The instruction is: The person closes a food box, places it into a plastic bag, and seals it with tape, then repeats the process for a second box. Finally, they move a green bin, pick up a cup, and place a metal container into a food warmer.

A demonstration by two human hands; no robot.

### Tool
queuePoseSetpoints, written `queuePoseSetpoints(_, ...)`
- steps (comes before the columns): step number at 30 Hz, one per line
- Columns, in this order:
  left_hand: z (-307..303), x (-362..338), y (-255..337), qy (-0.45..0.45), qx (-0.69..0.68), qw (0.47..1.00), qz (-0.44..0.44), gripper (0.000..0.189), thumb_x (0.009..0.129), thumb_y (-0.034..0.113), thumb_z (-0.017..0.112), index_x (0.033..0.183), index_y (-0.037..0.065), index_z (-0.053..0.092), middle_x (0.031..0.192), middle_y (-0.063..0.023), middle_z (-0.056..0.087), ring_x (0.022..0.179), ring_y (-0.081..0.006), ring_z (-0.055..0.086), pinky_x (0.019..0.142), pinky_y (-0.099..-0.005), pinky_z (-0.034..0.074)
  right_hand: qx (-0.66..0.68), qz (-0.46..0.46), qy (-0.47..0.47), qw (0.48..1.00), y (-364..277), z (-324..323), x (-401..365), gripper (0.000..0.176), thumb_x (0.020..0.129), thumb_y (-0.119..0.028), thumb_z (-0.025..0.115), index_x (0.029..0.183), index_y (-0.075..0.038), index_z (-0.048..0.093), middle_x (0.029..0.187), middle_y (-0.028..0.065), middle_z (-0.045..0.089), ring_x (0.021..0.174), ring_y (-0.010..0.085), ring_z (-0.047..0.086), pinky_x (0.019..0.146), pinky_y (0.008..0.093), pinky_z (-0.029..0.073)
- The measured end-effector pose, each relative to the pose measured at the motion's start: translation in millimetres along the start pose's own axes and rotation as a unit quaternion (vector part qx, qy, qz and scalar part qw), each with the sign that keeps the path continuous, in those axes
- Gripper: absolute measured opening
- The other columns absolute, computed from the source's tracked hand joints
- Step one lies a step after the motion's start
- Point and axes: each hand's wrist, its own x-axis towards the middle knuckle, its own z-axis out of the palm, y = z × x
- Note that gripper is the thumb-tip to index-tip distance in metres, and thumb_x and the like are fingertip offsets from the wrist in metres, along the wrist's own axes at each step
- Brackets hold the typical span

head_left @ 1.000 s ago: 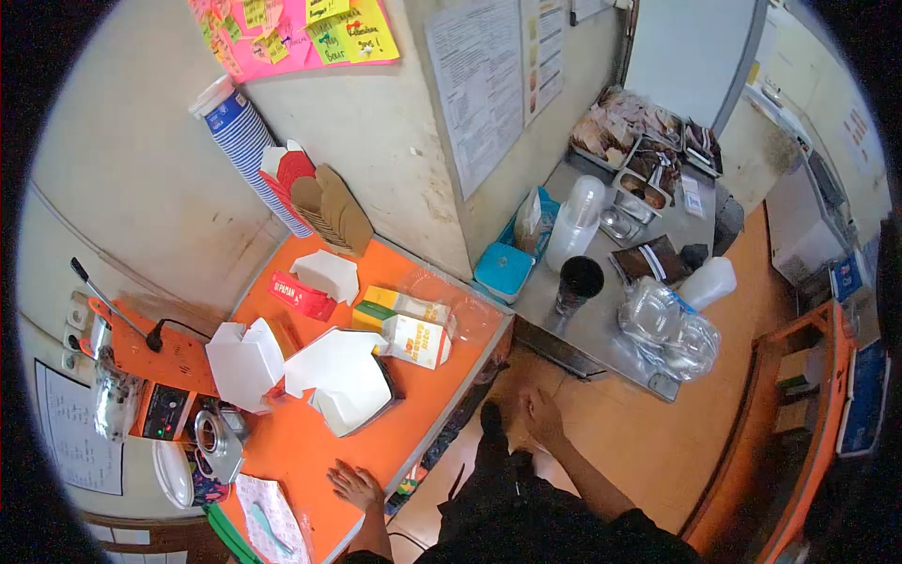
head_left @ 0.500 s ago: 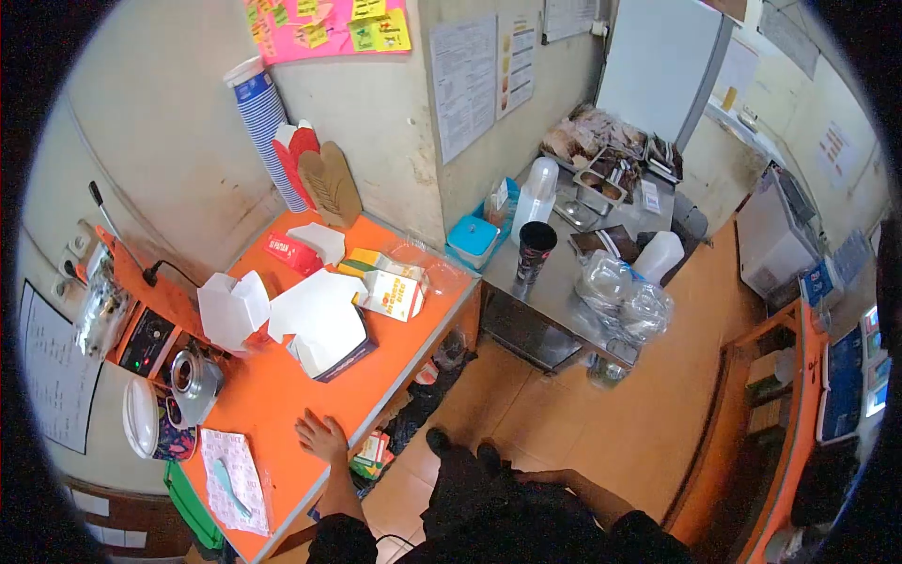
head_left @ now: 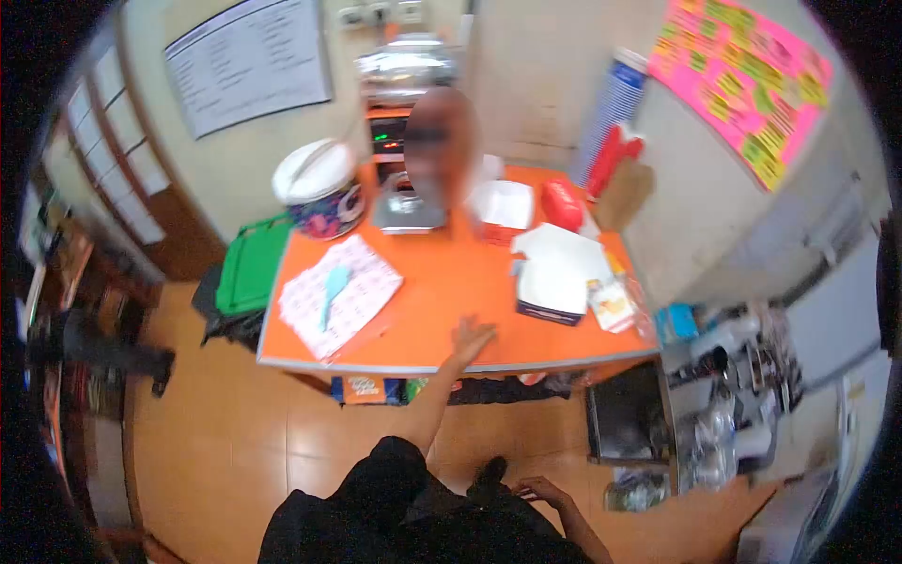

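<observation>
My left hand (head_left: pixel 473 340) rests on the orange table (head_left: pixel 427 296) near its front edge, fingers spread and nothing in them. To its right stands an open white takeaway box (head_left: pixel 564 273) with a dark outside. A smaller open box (head_left: pixel 505 209), red below and white inside, sits further back. Left of the hand, a light blue spatula (head_left: pixel 332 287) lies on a printed paper sheet (head_left: pixel 366 291). My right hand (head_left: pixel 542 489) hangs low by my body, above the floor. Its fingers look loosely apart, slightly blurred, with nothing visible in them.
A patterned bucket with a white lid (head_left: pixel 324 207) and an orange machine (head_left: pixel 390 155) stand at the back. Stacked blue cups (head_left: pixel 609 117) lean against the wall. A green bin lid (head_left: pixel 254 268) is left of the table; a metal side table (head_left: pixel 691 423) stands right.
My view has swung left, so the orange table now faces me. My left hand still touches the tabletop near the edge. My right hand hangs beside my body with its fingers now showing.
</observation>
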Motion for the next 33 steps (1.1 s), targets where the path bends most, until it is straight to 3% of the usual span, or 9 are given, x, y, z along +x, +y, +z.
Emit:
queuePoseSetpoints(2,-17,-25,-37,-0.101,-0.426,0.899,0.009,0.049,0.091,0.046,0.05,0.122,0.009,0.055,0.128,-0.0091,0.054,0.129,-0.0197,0.038,0.107,-0.0375,0.027,0.012,-0.047,0.019,0.999,-103,24,17,0.029,0.09,-0.031,0.06,0.097,-0.004,0.065,0.079,0.0044,0.064,0.071,0.0163,0.06,0.065,0.031,0.049)
queuePoseSetpoints(5,-67,-140,-52,-0.203,-0.422,0.883,-0.037,0.047,0.096,0.044,0.042,0.119,0.006,0.057,0.116,-0.0058,0.061,0.097,-0.0179,0.061,0.097,-0.0297,0.039,-0.219,-0.292,0.148,0.919,-191,61,87,0.029,0.093,-0.027,0.057,0.083,0.0,0.056,0.067,0.0059,0.057,0.06,0.0128,0.051,0.055,0.027,0.039)
queuePoseSetpoints(8,-43,-261,-180,-0.213,-0.307,0.923,-0.094,0.052,0.097,0.045,0.037,0.128,0.006,0.052,0.132,-0.0083,0.049,0.123,-0.0195,0.043,0.102,-0.035,0.034,-0.257,-0.405,0.265,0.836,-306,119,124,0.024,0.093,-0.02,0.053,0.081,0.001,0.049,0.061,0.0078,0.05,0.057,0.019,0.049,0.055,0.0317,0.039)
queuePoseSetpoints(9,7,-295,-287,-0.152,-0.307,0.93,0.134,0.046,0.099,0.036,0.035,0.123,0.001,0.054,0.124,-0.0128,0.056,0.115,-0.0216,0.05,0.101,-0.0371,0.035,-0.26,-0.412,0.314,0.815,-332,134,139,0.019,0.093,-0.016,0.052,0.083,0.0,0.049,0.063,0.0084,0.049,0.06,0.0215,0.05,0.058,0.0327,0.041)
queuePoseSetpoints(11,-13,-368,-243,-0.316,-0.069,0.939,-0.114,0.052,0.098,0.047,0.032,0.133,0.012,0.049,0.137,-0.0122,0.046,0.128,-0.0264,0.04,0.107,-0.0403,0.028,-0.181,-0.482,0.339,0.787,-369,157,175,0.016,0.092,-0.016,0.053,0.091,-0.001,0.049,0.074,0.0128,0.049,0.067,0.0283,0.05,0.064,0.0388,0.041)
queuePoseSetpoints(15,-72,-428,-222,-0.321,-0.024,0.93,-0.181,0.051,0.098,0.045,0.033,0.133,0.012,0.049,0.137,-0.0139,0.045,0.13,-0.0287,0.038,0.109,-0.0414,0.025,-0.126,-0.397,0.492,0.765,-366,179,243,0.019,0.087,-0.014,0.053,0.097,0.002,0.047,0.097,0.0185,0.049,0.09,0.0329,0.05,0.079,0.0416,0.039)
queuePoseSetpoints(19,17,-457,-386,-0.151,0.04,0.985,0.071,0.051,0.097,0.043,0.033,0.138,0.013,0.044,0.144,-0.0095,0.039,0.134,-0.0286,0.033,0.112,-0.0421,0.016,-0.188,-0.379,0.597,0.682,-366,197,252,0.022,0.089,-0.015,0.052,0.1,0.004,0.046,0.095,0.0202,0.049,0.089,0.0366,0.05,0.079,0.0439,0.04)
queuePoseSetpoints(27,-135,-480,-370,-0.128,-0.302,0.923,-0.202,0.044,0.092,0.037,0.041,0.132,0.019,0.05,0.144,-0.0137,0.039,0.129,-0.0353,0.039,0.106,-0.0508,0.028,-0.207,-0.355,0.617,0.671,-382,209,247,0.026,0.093,-0.025,0.053,0.092,0.001,0.05,0.087,0.0165,0.051,0.081,0.0341,0.052,0.07,0.0416,0.042)
queuePoseSetpoints(33,-288,-462,-379,-0.423,0.076,0.795,-0.427,0.047,0.09,0.043,0.04,0.128,0.019,0.053,0.143,-0.0165,0.038,0.126,-0.0366,0.043,0.1,-0.0537,0.035,-0.234,-0.323,0.607,0.687,-399,219,238,0.027,0.095,-0.024,0.051,0.093,0.002,0.05,0.09,0.0159,0.048,0.082,0.0299,0.05,0.071,0.0385,0.043)
